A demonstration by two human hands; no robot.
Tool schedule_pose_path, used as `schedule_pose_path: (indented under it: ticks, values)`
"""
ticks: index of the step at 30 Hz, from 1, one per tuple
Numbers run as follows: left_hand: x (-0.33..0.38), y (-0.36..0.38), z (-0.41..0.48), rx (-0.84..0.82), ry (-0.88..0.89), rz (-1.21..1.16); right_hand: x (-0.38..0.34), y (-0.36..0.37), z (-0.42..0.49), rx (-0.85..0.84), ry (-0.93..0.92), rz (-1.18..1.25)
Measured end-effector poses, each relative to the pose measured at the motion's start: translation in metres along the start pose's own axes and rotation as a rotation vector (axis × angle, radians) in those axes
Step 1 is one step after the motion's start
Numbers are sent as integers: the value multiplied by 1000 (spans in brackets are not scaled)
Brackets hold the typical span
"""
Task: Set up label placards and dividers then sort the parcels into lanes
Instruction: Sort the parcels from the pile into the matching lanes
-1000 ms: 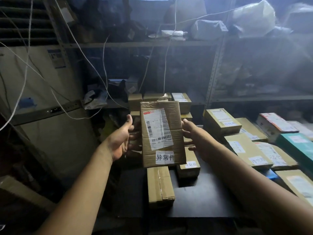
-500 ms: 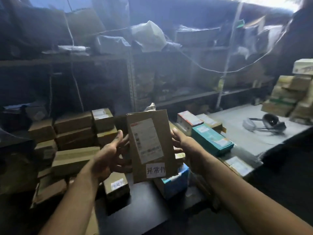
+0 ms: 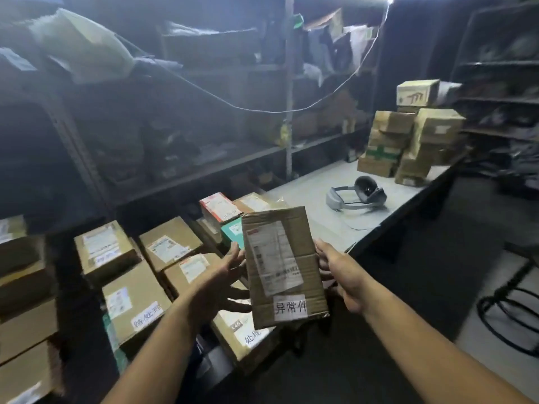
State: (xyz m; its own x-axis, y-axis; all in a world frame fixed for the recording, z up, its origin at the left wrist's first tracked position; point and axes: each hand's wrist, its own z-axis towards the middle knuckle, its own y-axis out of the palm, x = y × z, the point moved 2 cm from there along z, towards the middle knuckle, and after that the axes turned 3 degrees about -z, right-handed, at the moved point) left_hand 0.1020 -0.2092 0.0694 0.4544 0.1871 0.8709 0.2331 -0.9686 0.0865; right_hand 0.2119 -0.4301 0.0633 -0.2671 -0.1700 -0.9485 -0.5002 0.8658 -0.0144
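A flat brown cardboard parcel stands upright in the air over rows of brown labelled boxes. The left hand props its left edge, fingers spread, tips hidden behind. The right hand grips the right edge, fingers out of sight. The label print is blurred.

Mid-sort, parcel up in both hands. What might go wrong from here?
1. Left hand and right hand hold the parcel only by its side edges; a slack grip may drop it onto the boxes below.
2. Its tag reads 异常件, but a box there says 待处理; laying it there would likely mis-sort it.
3. The headset lies on the grey table; setting the parcel there may knock it.
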Motion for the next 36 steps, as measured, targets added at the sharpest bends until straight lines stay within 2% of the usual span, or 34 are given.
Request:
schedule_pose_path:
  ticks: [3, 8, 15, 22, 27, 30, 33, 36]
  values:
    - [8, 18, 27, -42, 5, 7, 10, -26, 25, 19, 26, -19]
    - [40, 40, 85, -103, -3, -142, -6, -59, 76, 74, 50, -55]
    - [82, 75, 167, -138, -3, -73, -44, -106, 153, 177, 1, -123]
    - [84, 85, 224, 87, -91, -199, -35, -119, 244, 39, 35, -160]
    - [67, 73, 262, 297, -144, -293, -27, -111, 305, -146, 23, -237]
    - [68, 73, 273, 428, -173, -287, -21, -109, 327, -254, 35, -288]
    - [73, 76, 278, 533, -203, -287, -24, -110, 336, -292, 43, -337]
    - [81, 80, 284, 568, -249, -261, -26, -111, 340, -349, 68, -379]
